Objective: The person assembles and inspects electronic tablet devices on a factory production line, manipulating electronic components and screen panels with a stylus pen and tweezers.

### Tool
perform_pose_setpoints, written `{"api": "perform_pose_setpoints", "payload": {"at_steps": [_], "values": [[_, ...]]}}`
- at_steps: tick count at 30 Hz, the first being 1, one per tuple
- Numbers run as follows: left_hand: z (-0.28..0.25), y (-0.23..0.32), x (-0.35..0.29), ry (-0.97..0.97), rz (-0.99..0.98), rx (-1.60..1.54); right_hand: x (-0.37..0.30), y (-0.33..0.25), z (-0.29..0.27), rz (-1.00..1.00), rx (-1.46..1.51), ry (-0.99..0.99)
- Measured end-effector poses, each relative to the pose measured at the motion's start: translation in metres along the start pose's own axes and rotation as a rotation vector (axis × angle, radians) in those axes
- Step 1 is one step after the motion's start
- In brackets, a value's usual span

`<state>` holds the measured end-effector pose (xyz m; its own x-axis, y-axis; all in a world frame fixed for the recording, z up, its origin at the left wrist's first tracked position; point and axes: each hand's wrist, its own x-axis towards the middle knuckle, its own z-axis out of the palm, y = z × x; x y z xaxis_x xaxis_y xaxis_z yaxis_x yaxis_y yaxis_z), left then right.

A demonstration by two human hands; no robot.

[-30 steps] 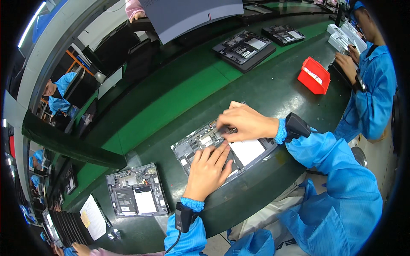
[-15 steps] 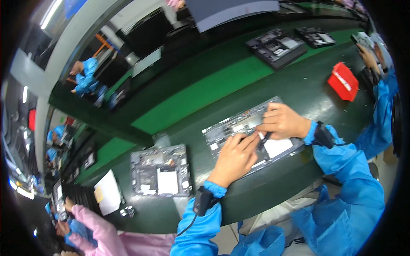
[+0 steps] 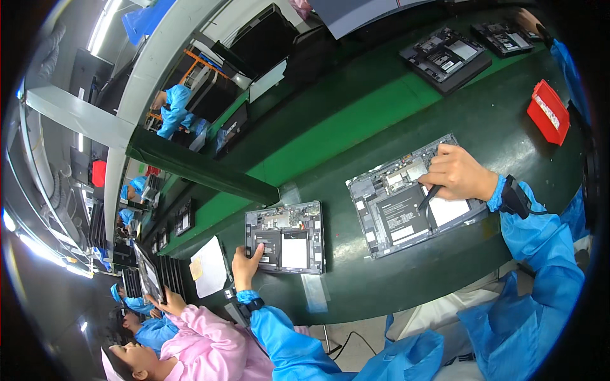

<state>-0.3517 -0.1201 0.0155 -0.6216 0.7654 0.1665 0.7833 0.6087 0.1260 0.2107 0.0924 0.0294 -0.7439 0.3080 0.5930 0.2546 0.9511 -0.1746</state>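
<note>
An opened tablet (image 3: 400,219), its black battery and circuit board bare, lies in front of me on the dark green table. Above its lower right part, my right hand (image 3: 456,173) pinches a slim black tool (image 3: 429,197), pointed down toward the battery's edge; its exact kind is unclear. Further left rests a second opened tablet (image 3: 311,251) with a similar battery and a white patch. My left hand (image 3: 244,267) grips its near left edge, thumb on top, other fingers partly hidden at the edge.
A red bin (image 3: 549,114) with small pale pieces stands at the right. More opened units (image 3: 445,57) sit on the far side. A white sheet (image 3: 210,267) lies at the left, near a co-worker in pink (image 3: 210,346). A dark green beam (image 3: 197,168) slants across the left.
My left hand has left the right tablet and moved left onto the second tablet's edge. My right hand stays over the right tablet with the black tool. The view has shifted.
</note>
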Motion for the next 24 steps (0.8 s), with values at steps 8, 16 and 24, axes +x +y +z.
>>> {"api": "perform_pose_setpoints", "payload": {"at_steps": [8, 16, 24], "values": [[-0.033, 0.034, -0.020, -0.408, -0.293, -1.015, -0.016, 0.002, -0.003, 0.191, 0.214, 0.166], [-0.087, 0.053, -0.039, -0.121, -0.215, -1.330, -0.022, 0.005, -0.029, 0.478, 0.367, 0.319], [-0.100, 0.158, -0.093, -0.249, -0.280, -1.665, -0.029, -0.024, -0.081, 0.750, 0.779, 0.351]]}}
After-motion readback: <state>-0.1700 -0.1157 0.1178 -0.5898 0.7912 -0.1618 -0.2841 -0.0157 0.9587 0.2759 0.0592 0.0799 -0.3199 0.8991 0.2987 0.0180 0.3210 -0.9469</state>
